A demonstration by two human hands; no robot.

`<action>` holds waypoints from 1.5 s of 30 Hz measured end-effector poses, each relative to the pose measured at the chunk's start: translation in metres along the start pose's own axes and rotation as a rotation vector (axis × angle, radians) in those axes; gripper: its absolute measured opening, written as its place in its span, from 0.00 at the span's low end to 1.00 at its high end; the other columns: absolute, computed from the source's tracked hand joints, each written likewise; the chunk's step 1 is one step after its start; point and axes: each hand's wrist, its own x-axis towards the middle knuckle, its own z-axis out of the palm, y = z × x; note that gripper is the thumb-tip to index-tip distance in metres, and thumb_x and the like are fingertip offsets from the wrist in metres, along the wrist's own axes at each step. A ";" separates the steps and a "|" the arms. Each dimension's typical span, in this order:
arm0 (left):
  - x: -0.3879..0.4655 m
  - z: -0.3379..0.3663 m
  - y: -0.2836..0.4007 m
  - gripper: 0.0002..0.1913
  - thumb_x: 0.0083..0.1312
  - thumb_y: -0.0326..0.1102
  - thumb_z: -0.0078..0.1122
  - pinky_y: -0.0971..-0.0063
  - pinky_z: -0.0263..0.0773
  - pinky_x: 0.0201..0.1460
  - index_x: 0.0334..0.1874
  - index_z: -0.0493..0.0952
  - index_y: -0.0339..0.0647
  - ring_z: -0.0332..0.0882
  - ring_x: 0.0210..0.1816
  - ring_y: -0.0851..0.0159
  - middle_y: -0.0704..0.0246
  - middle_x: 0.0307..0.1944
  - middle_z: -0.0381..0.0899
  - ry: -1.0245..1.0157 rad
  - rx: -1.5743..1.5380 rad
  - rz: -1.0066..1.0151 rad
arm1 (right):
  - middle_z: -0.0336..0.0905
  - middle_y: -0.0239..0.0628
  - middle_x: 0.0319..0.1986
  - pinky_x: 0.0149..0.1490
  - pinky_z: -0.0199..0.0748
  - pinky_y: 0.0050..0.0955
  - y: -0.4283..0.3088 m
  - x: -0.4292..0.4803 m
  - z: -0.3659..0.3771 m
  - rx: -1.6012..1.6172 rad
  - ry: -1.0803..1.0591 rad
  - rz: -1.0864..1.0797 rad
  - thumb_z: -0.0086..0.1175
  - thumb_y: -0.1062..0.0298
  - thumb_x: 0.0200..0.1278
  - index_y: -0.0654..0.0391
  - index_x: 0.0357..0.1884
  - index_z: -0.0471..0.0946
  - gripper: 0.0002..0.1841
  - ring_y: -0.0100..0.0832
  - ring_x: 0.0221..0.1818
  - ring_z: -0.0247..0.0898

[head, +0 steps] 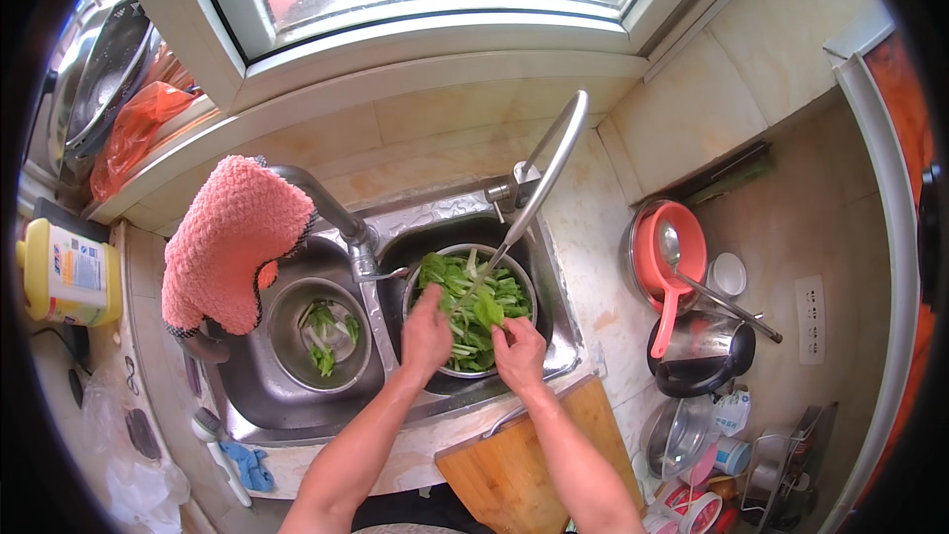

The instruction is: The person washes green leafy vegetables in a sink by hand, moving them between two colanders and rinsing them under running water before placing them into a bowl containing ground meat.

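Note:
A metal bowl (pixel 533 302) full of leafy greens (pixel 471 345) stands in the right basin of the steel sink. My right hand (pixel 519 350) pinches a green leaf (pixel 487 308) at the bowl's right side. Over the bowl's left side is my left hand (pixel 428 334), blurred, its fingers at the greens; whether it grips any cannot be told. The thin curved spout (pixel 552 170) points down into the greens. In the left basin, a smaller metal bowl (pixel 282 356) holds a few leaves (pixel 322 358).
A pink towel (pixel 230 237) hangs over the thick faucet (pixel 326 204). A wooden cutting board (pixel 534 460) lies at the sink's front edge, under my right forearm. A brush (pixel 222 460) and blue cloth (pixel 250 466) lie front left. At right are a red strainer (pixel 693 237) and a kettle (pixel 700 352).

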 end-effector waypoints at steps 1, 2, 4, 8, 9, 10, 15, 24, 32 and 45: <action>-0.004 0.006 -0.004 0.19 0.62 0.25 0.45 0.64 0.67 0.60 0.57 0.72 0.35 0.73 0.56 0.46 0.49 0.54 0.74 -0.166 -0.145 -0.044 | 0.75 0.45 0.28 0.34 0.70 0.34 0.000 -0.002 0.001 0.010 0.000 0.001 0.56 0.72 0.56 0.64 0.34 0.79 0.07 0.43 0.28 0.73; -0.007 0.011 -0.010 0.18 0.61 0.24 0.45 0.64 0.67 0.59 0.54 0.74 0.35 0.73 0.55 0.47 0.50 0.53 0.75 -0.126 -0.100 0.094 | 0.74 0.43 0.27 0.31 0.69 0.30 0.000 -0.006 0.001 0.031 0.015 -0.009 0.57 0.73 0.55 0.64 0.34 0.78 0.06 0.37 0.26 0.72; -0.003 0.014 -0.006 0.16 0.61 0.23 0.44 0.65 0.69 0.56 0.48 0.78 0.35 0.75 0.52 0.47 0.52 0.50 0.78 0.053 -0.023 0.222 | 0.74 0.41 0.26 0.29 0.68 0.25 0.001 -0.008 -0.004 0.049 0.048 -0.012 0.58 0.74 0.55 0.64 0.34 0.78 0.06 0.31 0.24 0.71; 0.043 0.012 -0.027 0.13 0.64 0.27 0.44 0.64 0.70 0.53 0.43 0.78 0.34 0.76 0.50 0.51 0.54 0.44 0.80 0.411 -0.092 -0.137 | 0.75 0.41 0.30 0.33 0.72 0.33 0.000 -0.022 -0.023 0.004 0.081 -0.086 0.58 0.74 0.53 0.61 0.35 0.80 0.07 0.41 0.29 0.74; 0.061 0.017 -0.043 0.15 0.66 0.33 0.44 0.64 0.68 0.55 0.50 0.76 0.36 0.75 0.51 0.48 0.52 0.47 0.79 0.300 -0.045 -0.183 | 0.75 0.40 0.31 0.32 0.72 0.33 -0.002 -0.025 -0.028 -0.043 0.089 -0.171 0.58 0.75 0.52 0.60 0.35 0.80 0.07 0.41 0.29 0.75; 0.075 0.029 -0.037 0.21 0.69 0.42 0.40 0.63 0.64 0.60 0.56 0.73 0.37 0.71 0.57 0.47 0.49 0.54 0.74 0.170 0.062 -0.325 | 0.75 0.39 0.33 0.31 0.72 0.32 -0.002 -0.029 -0.035 -0.137 0.113 -0.260 0.58 0.77 0.50 0.58 0.36 0.81 0.09 0.38 0.28 0.74; 0.137 0.031 -0.141 0.26 0.70 0.48 0.38 0.64 0.68 0.50 0.51 0.75 0.28 0.75 0.47 0.58 0.54 0.47 0.78 -0.025 -0.431 -0.631 | 0.78 0.39 0.37 0.28 0.71 0.28 -0.016 -0.045 -0.034 -0.193 0.129 -0.535 0.60 0.82 0.42 0.57 0.35 0.82 0.14 0.33 0.24 0.72; 0.070 0.015 -0.014 0.12 0.65 0.33 0.47 0.59 0.70 0.49 0.37 0.78 0.32 0.77 0.41 0.45 0.51 0.34 0.80 0.347 0.069 0.083 | 0.78 0.41 0.40 0.39 0.76 0.31 -0.008 -0.071 -0.041 -0.067 0.156 -0.419 0.58 0.83 0.43 0.60 0.39 0.81 0.17 0.40 0.34 0.76; 0.007 -0.005 0.009 0.24 0.56 0.28 0.54 0.50 0.61 0.62 0.58 0.71 0.42 0.66 0.61 0.51 0.63 0.65 0.65 -0.379 0.725 0.570 | 0.78 0.41 0.38 0.42 0.76 0.31 0.003 -0.084 -0.030 -0.082 0.173 -0.186 0.57 0.82 0.46 0.60 0.39 0.81 0.15 0.40 0.39 0.76; -0.003 -0.128 -0.193 0.19 0.56 0.38 0.62 0.64 0.72 0.51 0.50 0.77 0.41 0.78 0.45 0.56 0.60 0.47 0.78 0.618 0.663 -0.281 | 0.76 0.45 0.34 0.38 0.76 0.36 -0.006 -0.082 -0.019 -0.094 0.242 -0.192 0.53 0.83 0.47 0.63 0.37 0.77 0.12 0.44 0.35 0.76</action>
